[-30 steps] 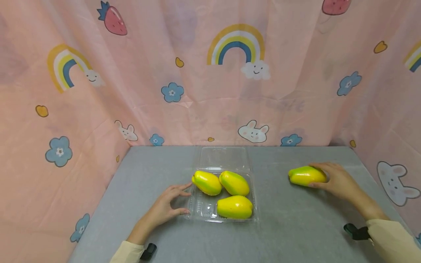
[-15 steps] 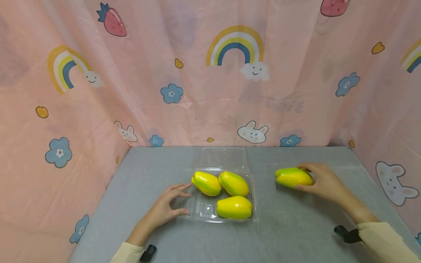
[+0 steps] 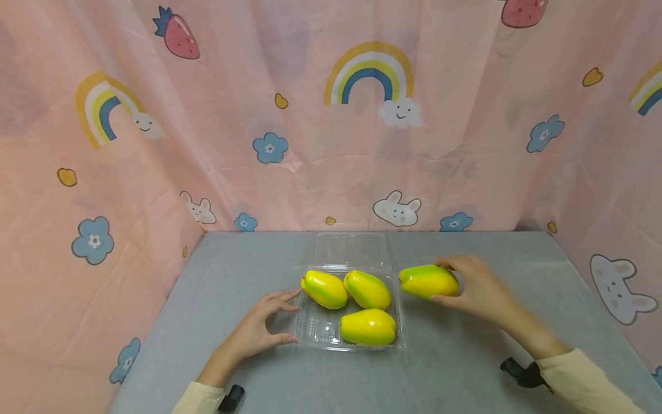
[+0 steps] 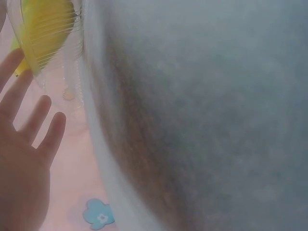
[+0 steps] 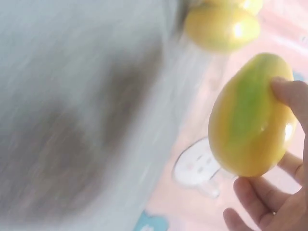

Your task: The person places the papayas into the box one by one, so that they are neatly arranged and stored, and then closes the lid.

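Gripped between thumb and fingers of my right hand [image 3: 478, 290] is a yellow-green papaya [image 3: 428, 282], just right of a clear plastic clamshell box [image 3: 316, 333]. In the right wrist view the same papaya [image 5: 252, 115] shows large, with the thumb on one side and fingers on the other. Three more papayas lie in the box: one at the back left [image 3: 324, 288], another at the back right [image 3: 368, 290], a third at the front right [image 3: 368, 327]. My left hand [image 3: 258, 326] has its fingers spread, the tips right at the box's left edge.
The box's transparent lid [image 3: 351, 250] lies folded back toward the rear of the grey table [image 3: 248, 253]. A pink curtain [image 3: 310, 172] with printed rainbows and rabbits hangs behind and along both sides. Each wrist wears a dark camera mount.
My right hand has carried the papaya leftward across the table, from the right side to close by the box. The left hand and the three boxed papayas stay where they were.
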{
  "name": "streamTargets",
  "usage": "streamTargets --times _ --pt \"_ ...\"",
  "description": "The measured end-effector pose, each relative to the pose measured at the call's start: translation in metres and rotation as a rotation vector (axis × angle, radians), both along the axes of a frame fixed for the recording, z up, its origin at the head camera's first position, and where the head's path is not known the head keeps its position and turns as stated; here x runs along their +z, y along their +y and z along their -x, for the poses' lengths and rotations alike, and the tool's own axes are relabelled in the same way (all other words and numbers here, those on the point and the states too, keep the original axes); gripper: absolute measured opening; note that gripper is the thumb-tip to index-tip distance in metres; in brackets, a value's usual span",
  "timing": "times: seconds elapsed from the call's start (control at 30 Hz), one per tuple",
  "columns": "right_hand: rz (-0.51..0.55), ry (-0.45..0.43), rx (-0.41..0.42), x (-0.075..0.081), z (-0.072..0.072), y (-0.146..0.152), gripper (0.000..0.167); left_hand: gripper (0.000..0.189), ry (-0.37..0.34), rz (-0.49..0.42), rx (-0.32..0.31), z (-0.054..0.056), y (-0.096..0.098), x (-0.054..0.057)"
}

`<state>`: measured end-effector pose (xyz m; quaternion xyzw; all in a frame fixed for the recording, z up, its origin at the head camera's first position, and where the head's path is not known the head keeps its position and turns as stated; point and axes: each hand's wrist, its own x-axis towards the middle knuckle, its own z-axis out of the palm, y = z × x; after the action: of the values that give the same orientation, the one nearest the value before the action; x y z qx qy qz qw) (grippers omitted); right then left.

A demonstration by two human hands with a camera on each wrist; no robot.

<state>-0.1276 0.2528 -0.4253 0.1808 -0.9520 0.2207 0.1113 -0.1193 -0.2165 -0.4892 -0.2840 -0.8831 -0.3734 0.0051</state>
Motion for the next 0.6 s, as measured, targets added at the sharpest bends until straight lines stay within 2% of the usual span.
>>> streamTargets --times 0.27,0.4,0.6 --pt "0.040 -0.026 0.010 0.012 -0.007 -0.038 0.063 0.063 0.016 -0.003 0.000 0.000 0.001 0.000" --pt "0.054 -0.062 0.020 0.014 -0.009 -0.055 0.064 0.063 0.007 0.002 0.004 0.001 0.000 0.000" --pt "0.076 -0.061 0.061 0.016 -0.011 -0.075 0.064 0.063 0.006 0.013 0.000 0.002 0.000 0.002"
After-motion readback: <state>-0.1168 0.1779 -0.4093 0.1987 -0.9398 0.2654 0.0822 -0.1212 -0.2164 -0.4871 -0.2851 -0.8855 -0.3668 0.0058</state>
